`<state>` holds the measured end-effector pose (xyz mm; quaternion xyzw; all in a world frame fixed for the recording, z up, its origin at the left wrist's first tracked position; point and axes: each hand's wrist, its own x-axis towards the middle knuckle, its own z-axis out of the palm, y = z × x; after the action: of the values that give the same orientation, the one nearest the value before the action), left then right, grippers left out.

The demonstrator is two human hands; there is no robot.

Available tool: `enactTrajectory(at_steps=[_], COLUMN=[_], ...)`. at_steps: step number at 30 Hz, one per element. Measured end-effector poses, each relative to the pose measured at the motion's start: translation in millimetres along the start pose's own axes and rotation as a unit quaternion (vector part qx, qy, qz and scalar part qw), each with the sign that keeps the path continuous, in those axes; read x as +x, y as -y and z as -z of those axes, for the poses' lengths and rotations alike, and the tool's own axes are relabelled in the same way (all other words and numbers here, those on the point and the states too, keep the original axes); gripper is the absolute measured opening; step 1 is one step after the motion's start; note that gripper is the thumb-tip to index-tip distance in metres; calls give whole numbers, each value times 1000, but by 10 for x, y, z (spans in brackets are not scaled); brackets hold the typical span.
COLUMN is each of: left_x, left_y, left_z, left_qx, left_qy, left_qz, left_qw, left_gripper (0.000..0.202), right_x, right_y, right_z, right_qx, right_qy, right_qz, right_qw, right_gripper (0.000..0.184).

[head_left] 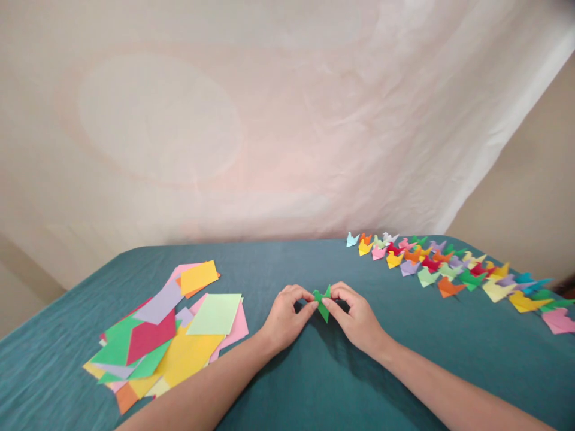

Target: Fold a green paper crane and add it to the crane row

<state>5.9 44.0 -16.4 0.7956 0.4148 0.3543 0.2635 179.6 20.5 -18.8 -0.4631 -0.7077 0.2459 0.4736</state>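
A small green origami bird [324,305] is held up between my two hands over the middle of the table, its pointed lower end hanging downward. My left hand [290,314] pinches its left side between thumb and index finger. On the other side, my right hand [357,314] grips it in the same way, the thumb lying across the front of the paper. Fingertips cover parts of both edges, so the finer folds there are hidden.
Loose coloured paper sheets [193,356] lie in an overlapping pile at the left, partly behind my left forearm. Rows of folded paper birds [449,287] stand along the right side. A dark green cloth [269,263] covers the table, and a pale fabric sheet [287,120] hangs behind it.
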Motion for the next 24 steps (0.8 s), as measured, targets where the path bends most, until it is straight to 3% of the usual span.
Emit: enactTrajectory(at_steps=[11,24], left_x=[1,-24], left_y=[9,71], left_z=[12,6], left_qx=[49,106], left_qy=[-12,30], left_qz=[-7,1], left_qw=[999,994], left_gripper=[11,12], right_x=[-8,13], right_y=[-48,-259], right_z=[-1,-7], right_qx=[23,-79], right_qy=[21,74], right_qz=[8,-2], right_qw=[999,994], right_gripper=[16,12])
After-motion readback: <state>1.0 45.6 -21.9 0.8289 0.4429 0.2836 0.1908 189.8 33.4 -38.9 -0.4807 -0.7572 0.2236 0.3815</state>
